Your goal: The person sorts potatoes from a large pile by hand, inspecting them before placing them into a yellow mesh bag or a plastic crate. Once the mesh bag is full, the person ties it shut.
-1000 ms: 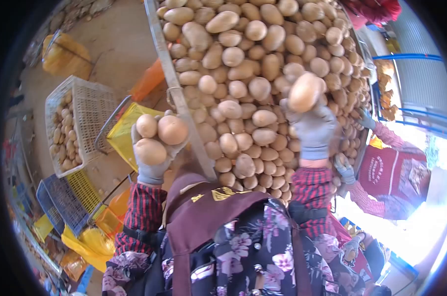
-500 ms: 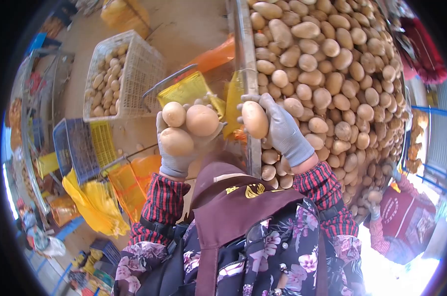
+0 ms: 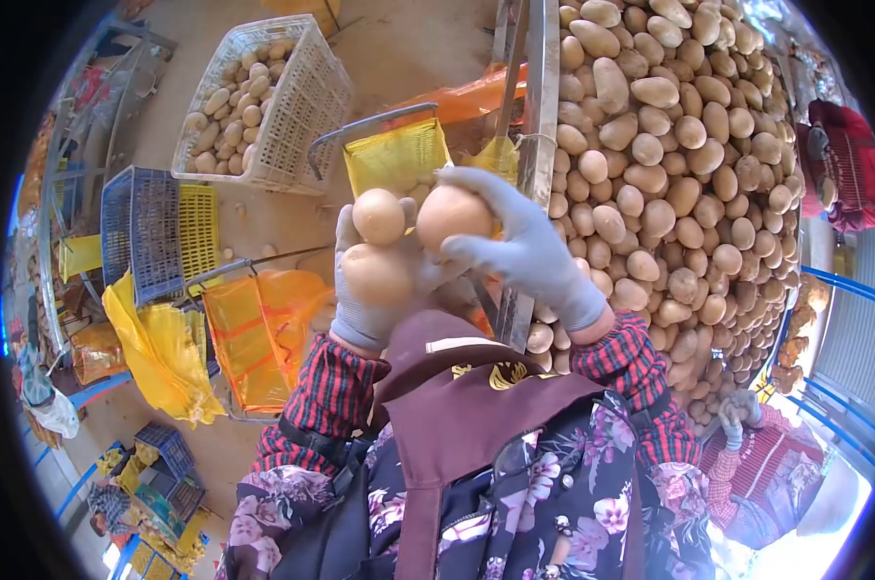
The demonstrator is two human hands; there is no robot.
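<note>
Both gloved hands hold potatoes: left hand (image 3: 374,290) two, right hand (image 3: 524,246) one, near the potato-covered surface (image 3: 539,87).

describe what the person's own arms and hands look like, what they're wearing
Both hands wear grey knit gloves: the left hand and the right hand. Each glove ends in a ribbed cuff at the wrist. The sleeves are red and black plaid. Higher up the arms, a dark floral overgarment covers them, with pink and white flowers.
</note>
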